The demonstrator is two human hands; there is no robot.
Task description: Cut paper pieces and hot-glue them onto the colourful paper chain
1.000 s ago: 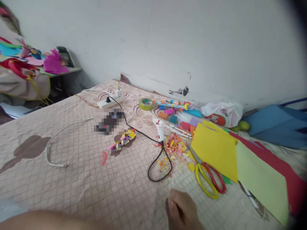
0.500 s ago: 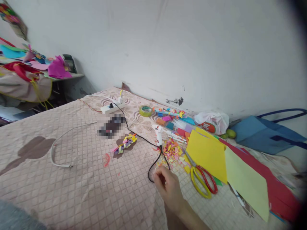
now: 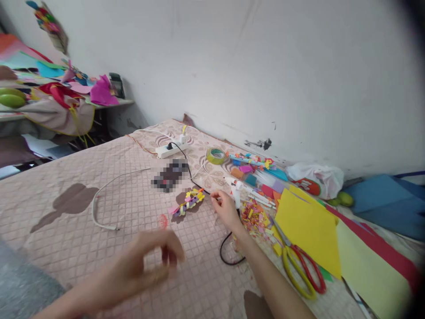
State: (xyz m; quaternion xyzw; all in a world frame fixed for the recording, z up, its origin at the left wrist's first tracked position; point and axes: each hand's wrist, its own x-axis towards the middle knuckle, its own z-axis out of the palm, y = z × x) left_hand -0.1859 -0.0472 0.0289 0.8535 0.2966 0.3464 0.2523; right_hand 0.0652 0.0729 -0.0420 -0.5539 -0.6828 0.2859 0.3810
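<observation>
Left of the glue gun (image 3: 236, 188), the craft piece (image 3: 187, 204) looks largely decorated to us, anything remaining unclear, while our curled right hand (image 3: 226, 210) nears the gun, its hold untellable, and our left hand (image 3: 146, 259), nearer us, gapes seemingly empty.

On our cloth-covered tabletop (image 3: 133, 201) we see a power strip (image 3: 165, 152), a tape roll (image 3: 211, 157), a white glue gun (image 3: 235, 190), a purple-and-yellow ornament (image 3: 187, 205), scissors (image 3: 288, 243), paper scraps (image 3: 254, 215) and overlapping coloured sheets (image 3: 308, 226).

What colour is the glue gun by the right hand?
The glue gun is mainly white, showing best in the head view.
</observation>
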